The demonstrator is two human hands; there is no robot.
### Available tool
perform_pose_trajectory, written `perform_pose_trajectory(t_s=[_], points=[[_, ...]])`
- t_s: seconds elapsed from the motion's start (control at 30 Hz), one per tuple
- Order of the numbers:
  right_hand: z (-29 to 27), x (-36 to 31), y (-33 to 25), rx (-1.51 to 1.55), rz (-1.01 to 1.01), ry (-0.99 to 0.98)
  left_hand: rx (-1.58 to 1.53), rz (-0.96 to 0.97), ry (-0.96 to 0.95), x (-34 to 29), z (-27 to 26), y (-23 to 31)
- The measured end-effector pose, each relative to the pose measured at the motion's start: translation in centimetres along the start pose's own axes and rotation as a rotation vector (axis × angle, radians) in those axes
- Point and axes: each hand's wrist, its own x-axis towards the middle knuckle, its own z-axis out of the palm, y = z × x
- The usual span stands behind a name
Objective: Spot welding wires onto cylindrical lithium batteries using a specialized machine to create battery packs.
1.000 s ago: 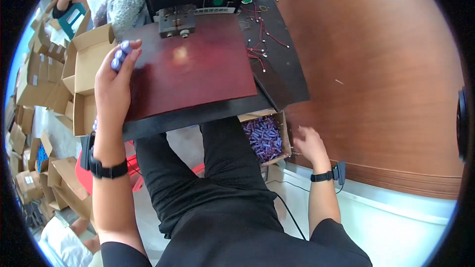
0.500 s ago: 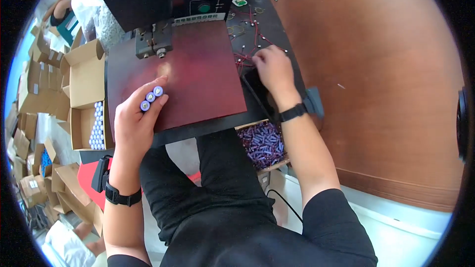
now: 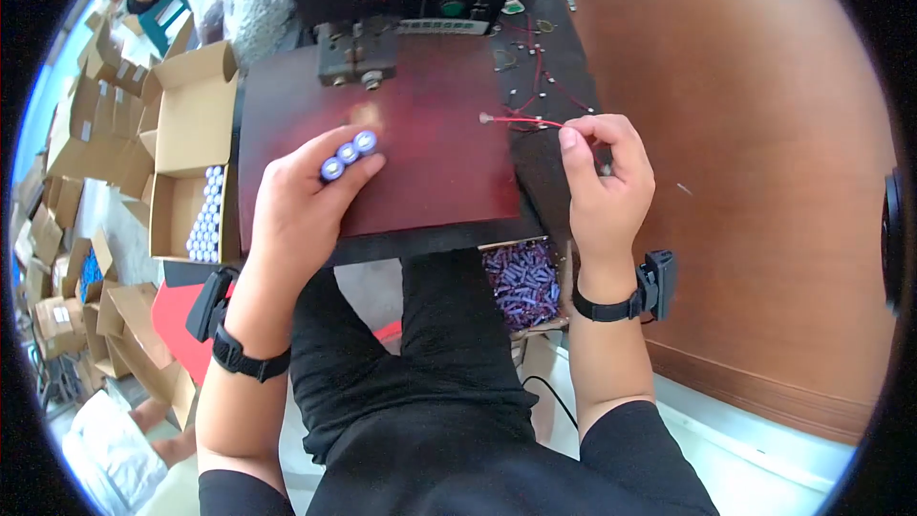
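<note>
Three purple cells (image 3: pixel 348 152) are in a row in the left hand (image 3: pixel 301 191), which grasps them between thumb and fingers above the red board (image 3: pixel 439 172), a little left of its middle. Beyond the board's right edge, the right hand (image 3: pixel 613 182) pinches a red wire (image 3: pixel 525 119), whose tip reaches over this edge. More wires (image 3: pixel 538 65) lie near the right edge of the desk (image 3: pixel 564 48).

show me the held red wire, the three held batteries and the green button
red wire (image 3: pixel 525 119), head view, middle of its red strand
three batteries (image 3: pixel 348 153), head view, end of the middle one
green button (image 3: pixel 452 8), head view, middle of its face
</note>
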Motion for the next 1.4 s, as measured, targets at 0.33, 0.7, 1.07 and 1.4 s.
perform_pose_trajectory(t_s=[0.33, 0.7, 1.07, 1.4], points=[[4.0, 0.9, -2.9, 0.151, 0.084, -0.303, -0.019, 0.111, -0.028, 2.0, 0.1, -1.3], [4.5, 0.5, -2.7, 0.283, 0.250, -0.324, -0.095, -0.033, 0.014, 1.1, -0.5, -0.6], [3.0, -0.5, -3.8, 0.656, 0.443, -0.230, -0.259, -0.101, -0.055, 0.1, -1.4, -0.2], [1.4, -2.3, -7.1, 1.204, 0.518, -0.155, -1.216, -0.107, -0.207, -6.2, -1.2, 0.4]])
